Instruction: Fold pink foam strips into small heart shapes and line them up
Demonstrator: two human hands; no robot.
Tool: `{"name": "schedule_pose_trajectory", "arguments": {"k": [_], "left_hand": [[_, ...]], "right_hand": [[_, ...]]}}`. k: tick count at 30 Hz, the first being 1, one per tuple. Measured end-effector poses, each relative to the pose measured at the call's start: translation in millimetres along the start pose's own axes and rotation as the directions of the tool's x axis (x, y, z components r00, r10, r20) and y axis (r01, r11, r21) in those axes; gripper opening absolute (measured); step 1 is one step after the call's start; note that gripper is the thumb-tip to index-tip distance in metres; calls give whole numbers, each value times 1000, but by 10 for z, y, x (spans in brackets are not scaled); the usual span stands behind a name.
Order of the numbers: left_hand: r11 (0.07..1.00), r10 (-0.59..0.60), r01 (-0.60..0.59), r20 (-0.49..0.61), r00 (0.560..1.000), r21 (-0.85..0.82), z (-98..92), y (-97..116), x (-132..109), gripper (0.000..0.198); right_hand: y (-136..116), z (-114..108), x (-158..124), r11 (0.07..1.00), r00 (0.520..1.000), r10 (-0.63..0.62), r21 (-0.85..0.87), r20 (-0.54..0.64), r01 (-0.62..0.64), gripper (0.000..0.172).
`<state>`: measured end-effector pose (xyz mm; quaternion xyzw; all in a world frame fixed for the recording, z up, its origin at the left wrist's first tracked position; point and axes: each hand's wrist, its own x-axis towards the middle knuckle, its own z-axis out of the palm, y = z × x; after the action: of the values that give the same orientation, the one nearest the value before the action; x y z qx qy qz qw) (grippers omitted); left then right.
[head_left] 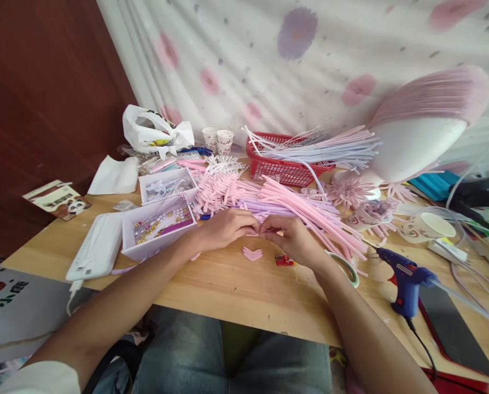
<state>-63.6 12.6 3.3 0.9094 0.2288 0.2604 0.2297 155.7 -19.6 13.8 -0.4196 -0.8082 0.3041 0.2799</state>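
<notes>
Red basket [278, 168] holds stems [345, 149]; left fingers [246, 220] and right fingers [274, 224] pinch seemingly pink fuzz [251, 235].

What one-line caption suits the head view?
Left hand and right hand close together over a wooden tabletop, pink pipe cleaners beyond, blue hot-glue gun at right.

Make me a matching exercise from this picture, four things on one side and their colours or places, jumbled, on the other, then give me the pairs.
Things
1. left hand
2. basket
3. glue gun
4. pink chevron

Colours and places
A. blue, at the right of the table
B. on bare wood, between the hands and the table's near edge
C. fingertips close to those of the right hand
D. red, with pale stems across its top

Pairs: 1-C, 2-D, 3-A, 4-B
</notes>
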Motion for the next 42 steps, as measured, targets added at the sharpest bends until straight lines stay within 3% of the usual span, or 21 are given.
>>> {"name": "schedule_pose_trajectory", "arguments": {"k": [3,9,13,18,26,31,37,42], "left_hand": [[999,-20,23,51,998,-46,-17,5,7,15],[993,-93,101,107,990,-63,-84,-4,10,16],[990,-136,142,200,970,-17,-85,-16,-1,25],[996,-76,87,259,963,-31,-47,-15,-14,27],[994,-105,106,242,965,8,-45,-51,-24,26],[991,-119,131,276,954,-24,-82,37,-25,13],[994,-110,100,358,927,47,-76,54,-24,34],[992,-126,120,363,923,39,-62,38,-16,13]], "right_hand": [[2,-14,-8,997,996,53,45,75,-57,12],[46,-25,-9,993,992,101,57,75,-105,15],[65,-14,2,992,993,81,-108,82,-72,20],[59,-2,10,983,986,43,-184,159,-13,25],[78,25,4,959,969,-51,-258,241,114,25],[47,7,-34,969,984,19,-247,177,26,25],[62,6,-32,954,980,-10,-292,201,69,23],[105,52,-18,964,978,-45,-249,202,96,26]]}}
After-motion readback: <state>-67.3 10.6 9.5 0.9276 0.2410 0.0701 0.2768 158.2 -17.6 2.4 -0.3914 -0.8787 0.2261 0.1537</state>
